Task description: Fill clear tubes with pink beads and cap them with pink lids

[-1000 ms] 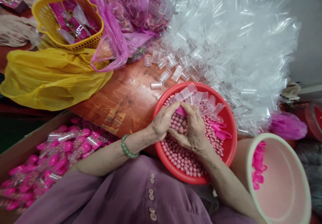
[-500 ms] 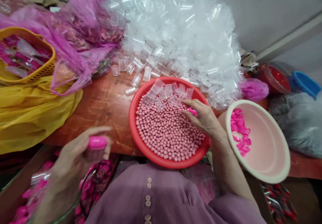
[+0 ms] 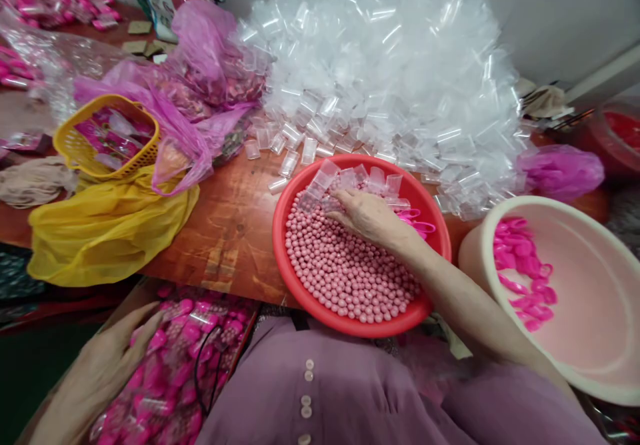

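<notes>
A wooden table [image 3: 233, 238] bears clear containers [image 3: 390, 85] and a yellow bag [image 3: 107, 235].

Pink beads [image 3: 350, 278] spread loose in red basin [image 3: 279, 231]; clear cups [image 3: 323, 177] tilted atop; pink-capped containers [image 3: 193, 331] jumbled lower left.

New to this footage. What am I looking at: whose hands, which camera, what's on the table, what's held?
No machine here: these are a person's bare hands, seen from one head-worn camera looking forward and down. On the table sit a heap of clear plastic pieces, a yellow basket and a yellow bag. The right hand reaches into a red basin of pink beads; whether its grip holds anything is hidden. The left hand, open, hovers by pink-capped containers below the table edge; nothing shows in it.
</notes>
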Action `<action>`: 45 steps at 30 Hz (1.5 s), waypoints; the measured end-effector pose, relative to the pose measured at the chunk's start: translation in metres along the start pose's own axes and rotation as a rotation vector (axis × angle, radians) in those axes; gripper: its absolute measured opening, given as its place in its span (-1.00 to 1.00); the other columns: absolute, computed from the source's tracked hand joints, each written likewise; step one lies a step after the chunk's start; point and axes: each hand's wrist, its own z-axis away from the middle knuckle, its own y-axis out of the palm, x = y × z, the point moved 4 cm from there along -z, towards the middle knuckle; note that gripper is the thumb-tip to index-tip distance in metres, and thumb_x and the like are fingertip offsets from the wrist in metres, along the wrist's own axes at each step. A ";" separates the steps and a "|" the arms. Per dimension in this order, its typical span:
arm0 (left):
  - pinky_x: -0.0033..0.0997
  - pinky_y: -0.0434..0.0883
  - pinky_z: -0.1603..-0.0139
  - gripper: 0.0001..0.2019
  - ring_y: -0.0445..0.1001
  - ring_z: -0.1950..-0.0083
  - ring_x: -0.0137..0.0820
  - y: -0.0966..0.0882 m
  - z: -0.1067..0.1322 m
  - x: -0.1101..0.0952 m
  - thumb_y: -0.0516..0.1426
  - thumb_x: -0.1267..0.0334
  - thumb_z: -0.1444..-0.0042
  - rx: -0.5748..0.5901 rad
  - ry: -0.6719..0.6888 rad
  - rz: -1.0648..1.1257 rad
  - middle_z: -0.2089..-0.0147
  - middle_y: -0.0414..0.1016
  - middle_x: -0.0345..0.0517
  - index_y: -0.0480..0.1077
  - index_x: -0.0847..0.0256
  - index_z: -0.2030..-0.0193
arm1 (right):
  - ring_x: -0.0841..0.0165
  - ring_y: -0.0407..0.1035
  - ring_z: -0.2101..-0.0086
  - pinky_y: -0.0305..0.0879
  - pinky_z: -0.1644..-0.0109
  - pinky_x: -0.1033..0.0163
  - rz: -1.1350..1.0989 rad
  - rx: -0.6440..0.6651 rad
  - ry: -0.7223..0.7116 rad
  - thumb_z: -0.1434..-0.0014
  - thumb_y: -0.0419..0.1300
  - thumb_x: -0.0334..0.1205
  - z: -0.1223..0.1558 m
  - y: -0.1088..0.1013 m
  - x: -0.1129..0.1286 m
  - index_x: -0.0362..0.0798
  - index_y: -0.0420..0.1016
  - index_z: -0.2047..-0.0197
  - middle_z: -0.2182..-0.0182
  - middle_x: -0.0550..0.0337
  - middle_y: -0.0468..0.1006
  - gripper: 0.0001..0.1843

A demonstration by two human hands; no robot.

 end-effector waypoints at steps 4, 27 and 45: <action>-0.30 0.55 0.10 -0.75 0.64 0.19 -0.25 0.031 -0.030 -0.055 0.13 0.07 -0.16 -0.051 -0.001 -0.013 0.19 0.67 -0.18 0.53 0.09 0.13 | 0.07 0.49 0.07 0.35 0.10 0.13 0.093 0.059 0.114 -0.30 0.09 -0.06 -0.015 0.006 0.007 -0.23 0.39 -0.05 0.07 -0.21 0.58 -0.58; -0.26 0.46 -0.05 -0.67 0.53 0.00 -0.23 0.157 -0.109 -0.170 -0.05 0.44 -0.21 0.096 0.527 -0.106 0.01 0.57 0.10 0.40 0.33 -0.05 | 0.19 0.50 0.18 0.38 0.10 0.13 -0.230 -0.043 -0.233 -0.13 0.13 -0.28 0.029 0.016 -0.022 -0.20 0.33 -0.12 0.10 -0.11 0.58 -0.53; -0.13 0.36 -0.10 -0.76 0.43 -0.03 -0.16 0.153 -0.091 -0.186 0.13 0.18 -0.21 0.359 0.798 -0.148 0.08 0.53 0.07 0.46 0.31 0.11 | 0.46 0.19 0.54 0.06 0.43 0.33 -0.596 0.608 0.159 -0.03 0.17 -0.26 0.022 0.035 -0.025 -0.07 0.39 0.49 0.61 0.33 0.37 -0.90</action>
